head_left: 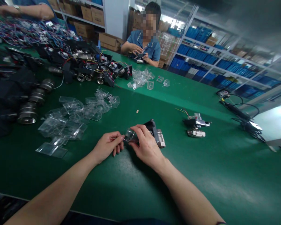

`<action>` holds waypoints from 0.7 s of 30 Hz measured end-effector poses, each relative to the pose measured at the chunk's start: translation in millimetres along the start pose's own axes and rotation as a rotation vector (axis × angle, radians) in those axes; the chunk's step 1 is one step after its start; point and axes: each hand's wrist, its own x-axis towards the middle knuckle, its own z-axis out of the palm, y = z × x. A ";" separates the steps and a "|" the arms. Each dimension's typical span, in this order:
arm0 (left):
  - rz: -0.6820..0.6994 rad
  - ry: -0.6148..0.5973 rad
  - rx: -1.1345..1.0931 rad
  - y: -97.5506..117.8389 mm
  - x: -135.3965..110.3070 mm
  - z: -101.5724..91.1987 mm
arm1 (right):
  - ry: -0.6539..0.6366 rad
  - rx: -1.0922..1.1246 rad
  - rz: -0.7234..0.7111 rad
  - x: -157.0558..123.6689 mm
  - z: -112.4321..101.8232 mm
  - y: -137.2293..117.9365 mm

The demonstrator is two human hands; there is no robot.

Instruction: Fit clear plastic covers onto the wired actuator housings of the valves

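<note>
On the green table, my right hand (146, 143) is closed around a black valve actuator housing (152, 126) with a metal valve body (161, 138) on its right side. A clear plastic cover (129, 135) projects from the left side of the housing, under my right fingertips. My left hand (110, 144) pinches the left edge of this clear cover between thumb and forefinger. To the left lies a loose pile of similar clear plastic covers (71, 125). My right palm hides part of the housing.
Another valve unit (196, 123) with thin wires lies to the right. Many black units with metal fittings (29, 109) and tangled wires (44, 34) fill the left. Across the table, a person (142, 40) handles a similar unit near more clear pieces (142, 78). Black cables (244, 122) lie at the far right.
</note>
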 end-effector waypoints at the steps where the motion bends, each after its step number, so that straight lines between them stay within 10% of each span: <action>1: 0.007 0.021 0.008 1.1 -0.1 -0.2 | -0.021 -0.053 -0.014 1.3 -5.7 0.1; 21: 0.058 0.119 0.435 7.9 -5.4 -14.0 | -0.315 -0.357 0.082 17.1 -57.4 29.3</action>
